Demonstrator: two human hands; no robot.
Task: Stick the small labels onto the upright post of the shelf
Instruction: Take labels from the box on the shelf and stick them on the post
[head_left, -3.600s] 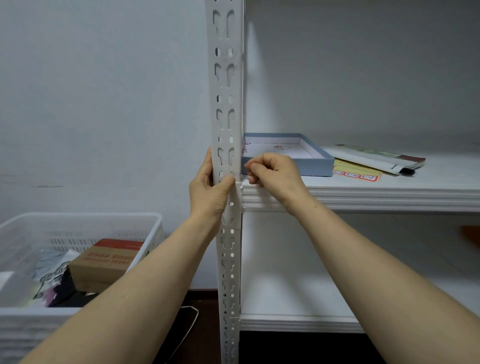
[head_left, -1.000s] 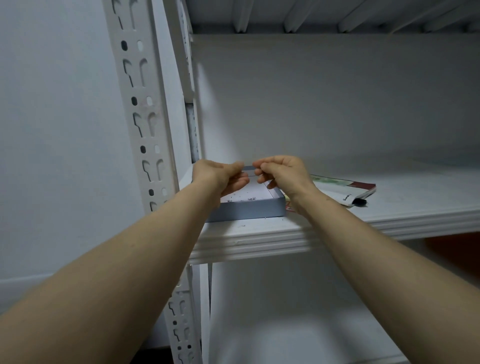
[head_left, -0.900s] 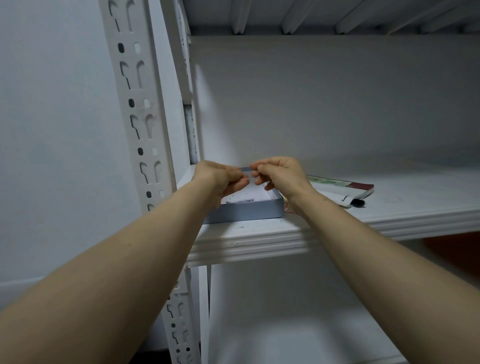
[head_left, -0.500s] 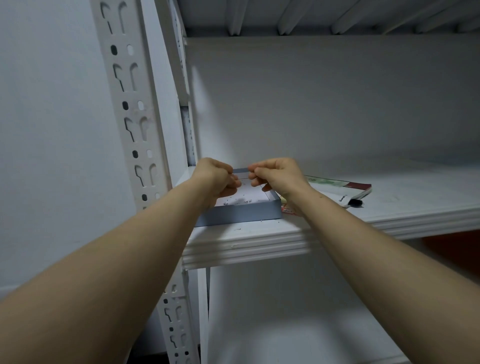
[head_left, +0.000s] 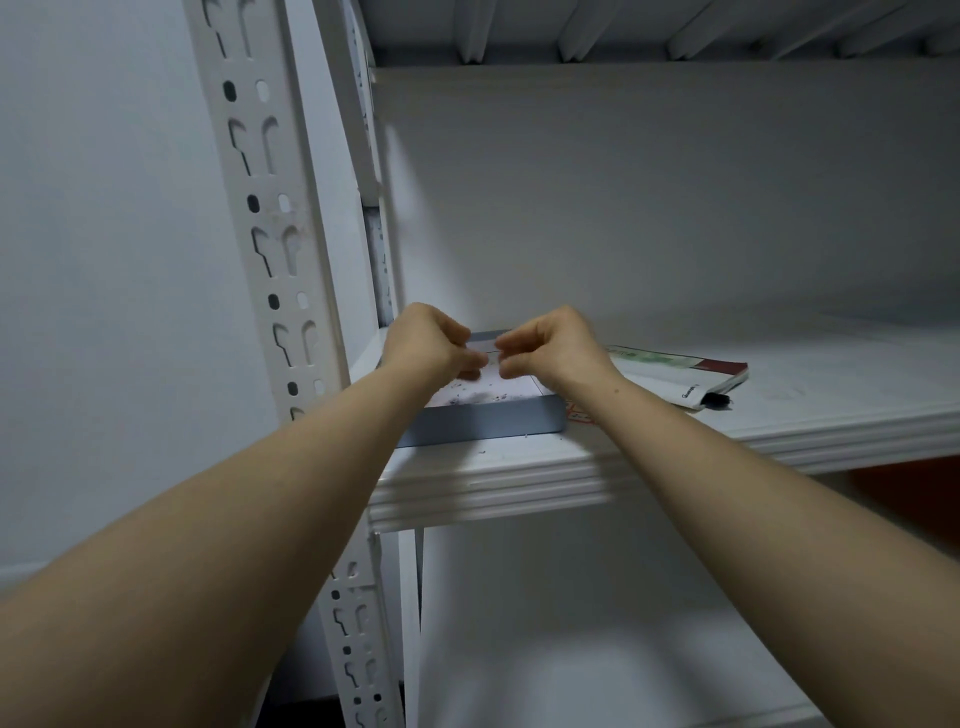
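Head view: left hand (head_left: 427, 344) and right hand (head_left: 551, 347) pinch a label (head_left: 484, 346), seemingly stretched left-right.

Pale wall (head_left: 104, 312), white shelf board (head_left: 831, 374), dim light

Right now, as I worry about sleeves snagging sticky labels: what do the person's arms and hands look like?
The left hand and right hand are bare, no gloves. The left forearm and right forearm are uncovered to the frame's edge: no sleeves, watch or bracelet. Rings: cannot tell from this angle.
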